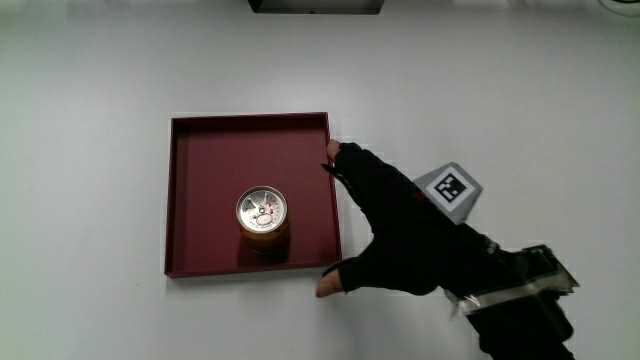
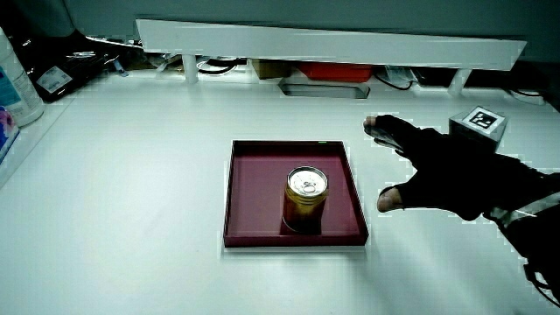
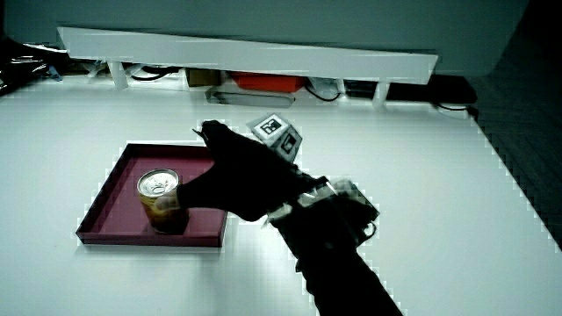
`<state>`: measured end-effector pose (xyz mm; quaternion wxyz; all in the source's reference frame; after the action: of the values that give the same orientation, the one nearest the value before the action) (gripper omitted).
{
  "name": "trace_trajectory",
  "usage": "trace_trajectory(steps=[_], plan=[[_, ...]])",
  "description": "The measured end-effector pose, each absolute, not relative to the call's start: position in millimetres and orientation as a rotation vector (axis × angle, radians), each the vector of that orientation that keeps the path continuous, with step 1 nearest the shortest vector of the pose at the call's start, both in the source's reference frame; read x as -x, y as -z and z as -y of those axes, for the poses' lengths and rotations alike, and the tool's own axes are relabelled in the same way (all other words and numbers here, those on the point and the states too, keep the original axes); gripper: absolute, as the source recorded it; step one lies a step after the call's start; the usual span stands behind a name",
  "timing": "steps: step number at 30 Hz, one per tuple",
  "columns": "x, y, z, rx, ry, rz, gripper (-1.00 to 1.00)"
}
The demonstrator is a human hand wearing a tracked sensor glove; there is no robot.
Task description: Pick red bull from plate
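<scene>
white table point(image 1: 90, 70) filled the main view, evenly lit with soft glare. in both side views a low white partition point(image 2: 332, 42) ran along the table's edge farthest from the person, raised on short legs. under it sat a red box point(image 2: 337, 70), a grey tray point(image 2: 324, 87) and cables. a white bottle point(image 2: 16, 83) stood at the table's edge in a side view. dark floor point(image 3: 527, 114) showed past the table in a side view.

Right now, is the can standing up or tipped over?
Upright: the can stands in the red tray, its round lid facing up, beside the open hand.
</scene>
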<state>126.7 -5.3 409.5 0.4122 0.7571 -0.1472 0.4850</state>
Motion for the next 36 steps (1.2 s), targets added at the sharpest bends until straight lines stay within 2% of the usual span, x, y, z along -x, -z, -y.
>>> trace_trajectory(steps=[5, 11, 20, 32, 36], plan=[[-108, -424, 8, -1.816, -1.269, 0.317, 0.0], [-86, -458, 10, -1.821, -1.303, 0.417, 0.0], [-66, -493, 8, -1.816, -1.288, 0.415, 0.0], [-63, -505, 6, -1.826, -1.422, 0.403, 0.0], [-61, -502, 4, -1.882, -1.467, 0.387, 0.15]])
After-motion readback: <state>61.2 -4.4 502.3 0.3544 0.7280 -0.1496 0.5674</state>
